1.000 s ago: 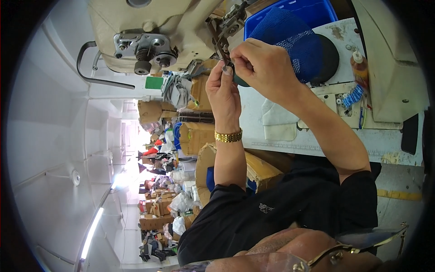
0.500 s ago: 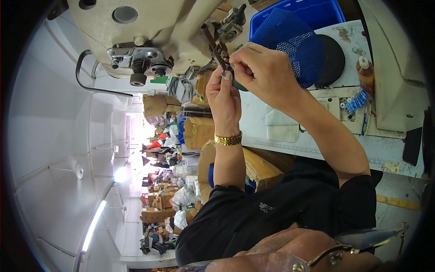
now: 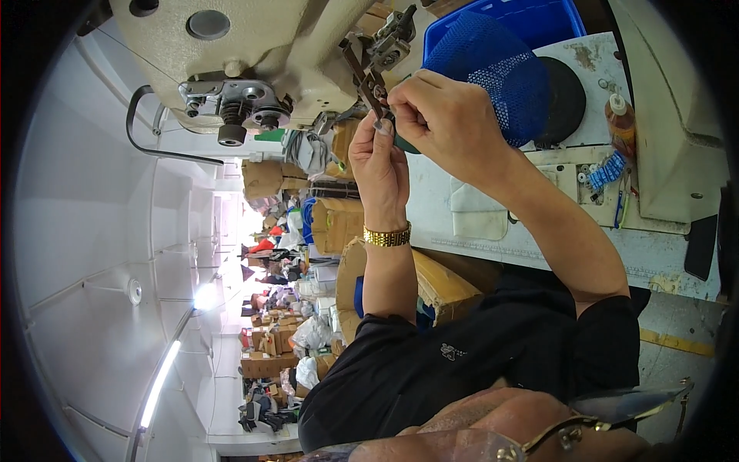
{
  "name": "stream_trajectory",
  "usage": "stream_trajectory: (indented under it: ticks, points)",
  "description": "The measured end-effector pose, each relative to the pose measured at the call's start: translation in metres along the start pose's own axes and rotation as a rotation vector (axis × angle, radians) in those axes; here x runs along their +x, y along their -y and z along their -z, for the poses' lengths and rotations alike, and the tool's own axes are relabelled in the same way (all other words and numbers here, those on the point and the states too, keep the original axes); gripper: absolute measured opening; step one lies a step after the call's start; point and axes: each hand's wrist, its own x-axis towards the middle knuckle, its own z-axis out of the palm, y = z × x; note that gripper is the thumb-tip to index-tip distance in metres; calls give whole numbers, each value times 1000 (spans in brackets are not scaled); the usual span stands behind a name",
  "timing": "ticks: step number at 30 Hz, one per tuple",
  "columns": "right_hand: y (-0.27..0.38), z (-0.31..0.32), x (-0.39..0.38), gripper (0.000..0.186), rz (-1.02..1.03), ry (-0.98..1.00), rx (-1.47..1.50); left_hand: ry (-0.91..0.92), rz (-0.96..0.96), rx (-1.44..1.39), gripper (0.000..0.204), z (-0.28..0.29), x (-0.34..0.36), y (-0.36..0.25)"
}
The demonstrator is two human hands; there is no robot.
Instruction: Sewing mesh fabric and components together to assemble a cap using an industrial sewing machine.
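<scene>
Head view: two bare hands meet at one dark metal part that hangs under the single sewing machine head, which stands above and to the left of the fingers. The left hand points upward, wrist straight, thumb and forefinger together at the part's lower tip; whether they clamp the metal or something thin beside it, I cannot tell. One gold watch circles that wrist. The right hand comes across from the lower right, elbow bent, back of the hand showing, its fingers curled in with the tips just beside the left thumb; what lies between them is hidden.

Right of the right-hand fingers, partly behind the knuckles, sits one blue mesh cap with a dark brim; one blue bin stands beyond it. Farther right, well apart from the fingers, are one amber bottle and one blue-and-white bundle. Below the right fingers, pale cloth lies on the one white table.
</scene>
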Motion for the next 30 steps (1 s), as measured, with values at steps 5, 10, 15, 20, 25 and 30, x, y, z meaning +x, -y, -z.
stream_trajectory:
  ticks: [5, 10, 15, 20, 25, 30]
  points:
    - [-1, -1, -1, 9, 9, -25, 6, -24, -29, 3, 20, -4, -2, -1]
    - [1, 7, -2, 8, 12, 25, 85, -30, -332, 313, 17, -4, -8, 4]
    - [1, 9, -4, 9, 29, 45, 49, -4, -283, 335, 18, -1, -10, 1]
    - [2, 10, -3, 10, 47, 65, 11, -27, -281, 336, 15, -3, -9, 1]
    - [1, 17, -3, 12, 23, 115, 105, -3, -283, 269, 9, -10, -6, -1]
    - [-6, 15, -4, 14, 27, 128, 164, 7, -252, 232, 8, -9, -5, -2]
